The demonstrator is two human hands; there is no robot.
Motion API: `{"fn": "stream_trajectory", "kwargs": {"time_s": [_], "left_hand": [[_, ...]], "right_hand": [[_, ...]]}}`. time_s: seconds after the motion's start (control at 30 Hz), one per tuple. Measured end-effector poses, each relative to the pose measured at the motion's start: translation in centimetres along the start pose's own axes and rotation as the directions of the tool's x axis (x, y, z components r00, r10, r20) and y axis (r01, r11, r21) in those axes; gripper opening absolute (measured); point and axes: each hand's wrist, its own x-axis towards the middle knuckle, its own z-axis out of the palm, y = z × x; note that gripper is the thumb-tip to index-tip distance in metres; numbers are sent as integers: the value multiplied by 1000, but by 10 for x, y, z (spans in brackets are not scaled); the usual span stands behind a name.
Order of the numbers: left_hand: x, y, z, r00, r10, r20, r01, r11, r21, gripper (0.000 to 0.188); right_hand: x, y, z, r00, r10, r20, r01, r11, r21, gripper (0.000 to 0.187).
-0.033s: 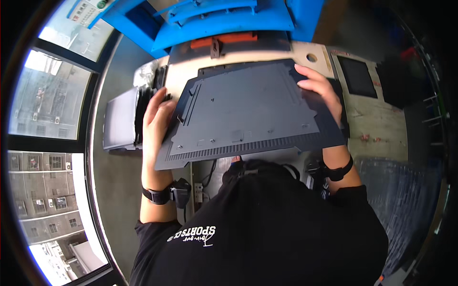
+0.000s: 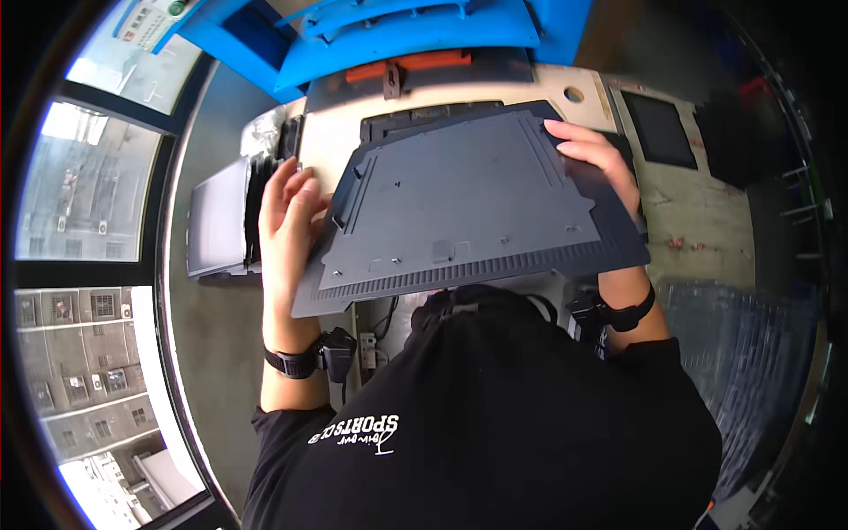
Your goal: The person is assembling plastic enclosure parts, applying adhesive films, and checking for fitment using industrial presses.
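Note:
A flat dark grey plastic panel (image 2: 459,199) is held tilted in front of me, above the bench. It has a ribbed strip along its near edge, small posts and raised lines. My left hand (image 2: 290,208) holds its left edge, fingers bent and pointing up beside it. At the far right corner my right hand (image 2: 602,168) grips the panel, with fingertips over the edge and the rest of the hand partly hidden. Behind the panel, another dark frame-like part (image 2: 424,119) lies on the pale wooden board (image 2: 340,124), mostly covered from view.
A blue machine (image 2: 415,40) with an orange bar stands at the far side. Dark panels (image 2: 221,216) are stacked at left, near crumpled clear plastic (image 2: 262,132). On the right-hand table lies a dark rectangular sheet (image 2: 658,128). Clear plastic sheeting (image 2: 729,380) sits at lower right.
The panel has shifted slightly toward the right and nearer me. My left fingers have loosened a little from its edge; the whole view has also moved slightly.

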Motion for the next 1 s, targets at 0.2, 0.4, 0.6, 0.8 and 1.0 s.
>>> {"fn": "stream_trajectory", "kwargs": {"time_s": [0.2,0.4,0.6,0.8,1.0], "left_hand": [[-7,-32,-17,867,260,426,-3,856,-518,94],[15,-57,-33,790,500,355,-506,859,-83,83],[37,-75,-50,742,524,418,-464,852,-243,33],[44,-75,-57,841,459,287,-395,883,-253,20],[39,-33,-32,742,611,277,-669,702,244,25]], "right_hand": [[-40,-1,11,992,127,5,-127,992,1,27],[-54,-17,41,963,268,-31,-264,959,102,24],[-62,-10,65,941,328,-85,-291,911,292,20],[-31,-38,48,905,402,-138,-395,916,77,56],[27,-93,95,945,227,237,-58,826,-561,53]]}}
